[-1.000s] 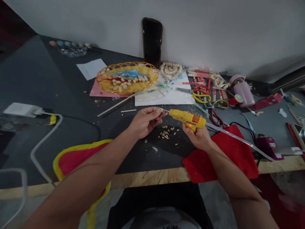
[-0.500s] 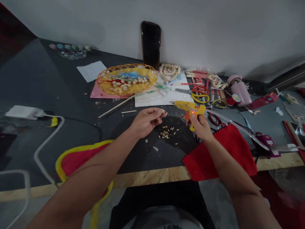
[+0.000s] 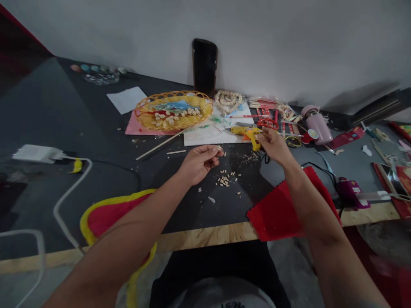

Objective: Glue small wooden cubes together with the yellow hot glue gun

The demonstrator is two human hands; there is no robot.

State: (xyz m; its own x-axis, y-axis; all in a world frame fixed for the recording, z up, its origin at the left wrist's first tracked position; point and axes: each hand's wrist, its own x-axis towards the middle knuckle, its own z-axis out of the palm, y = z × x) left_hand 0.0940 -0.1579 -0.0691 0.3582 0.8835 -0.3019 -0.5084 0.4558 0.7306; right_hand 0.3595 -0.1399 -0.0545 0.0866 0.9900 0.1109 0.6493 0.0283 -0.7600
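Observation:
My left hand (image 3: 201,162) is over the middle of the table, thumb and fingertips pinched on a small pale wooden piece (image 3: 220,148). Just below it lies a loose pile of tiny wooden pieces (image 3: 224,179). Further right, my right hand (image 3: 272,144) has its fingers closed at the rear of a yellow glue gun (image 3: 245,131). The gun's nozzle points left, above the right part of a white sheet (image 3: 205,136). Scissors (image 3: 268,124) with red handles lie right behind the gun. How much of the gun my fingers wrap is partly hidden.
A yellow woven basket (image 3: 141,112) holds small wooden clusters. Behind it a phone (image 3: 204,66) leans on the wall. A pink bottle (image 3: 318,126) and red cloth (image 3: 276,211) are at the right. A white charger (image 3: 37,153) with its cable lies left.
My right hand has carried the glue gun up and back, toward the scissors and white sheet, and its grip has moved to the gun's rear. My left hand stays nearly still, pinching the wooden piece.

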